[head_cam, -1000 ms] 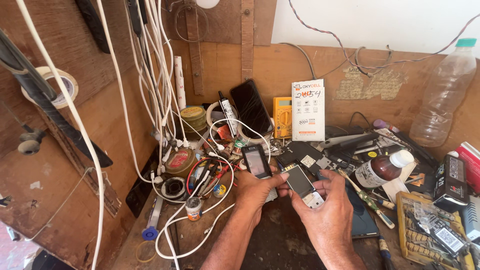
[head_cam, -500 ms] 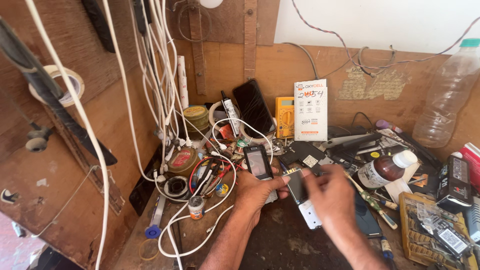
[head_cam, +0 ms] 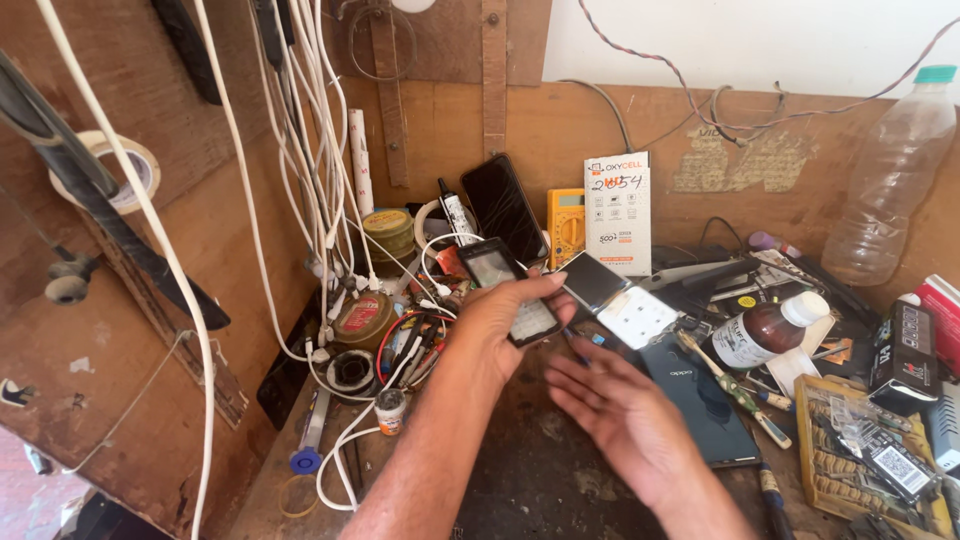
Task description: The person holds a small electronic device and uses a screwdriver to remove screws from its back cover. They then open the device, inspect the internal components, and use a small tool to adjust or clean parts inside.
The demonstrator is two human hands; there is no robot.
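A small keypad phone [head_cam: 508, 291] is gripped in the left hand [head_cam: 500, 325], the fingers wrapped around its lower half so that the dark screen and part of the white keypad are left showing. The phone is held tilted above the cluttered wooden workbench [head_cam: 540, 470]. The right hand [head_cam: 620, 420] is held open and empty, palm up, fingers spread and slightly blurred, just below and to the right of the phone and not touching it.

Just to the right of the phone, a second, opened handset [head_cam: 622, 298] with a dark screen half and a white half is seen lying on the bench. Further to the right of the phone, a black smartphone [head_cam: 700, 400] lies face down, and beyond it a brown bottle with a white cap [head_cam: 765, 332] is lying on its side. Behind the phone, a black device [head_cam: 503, 207] is leaned against the back wall, with a yellow multimeter [head_cam: 565, 225] and a white card package [head_cam: 617, 212] beside it. To the left of the phone, white cables [head_cam: 300, 150] are hung in a bundle. Far right of the phone, a clear plastic bottle [head_cam: 895, 180] is stood upright.
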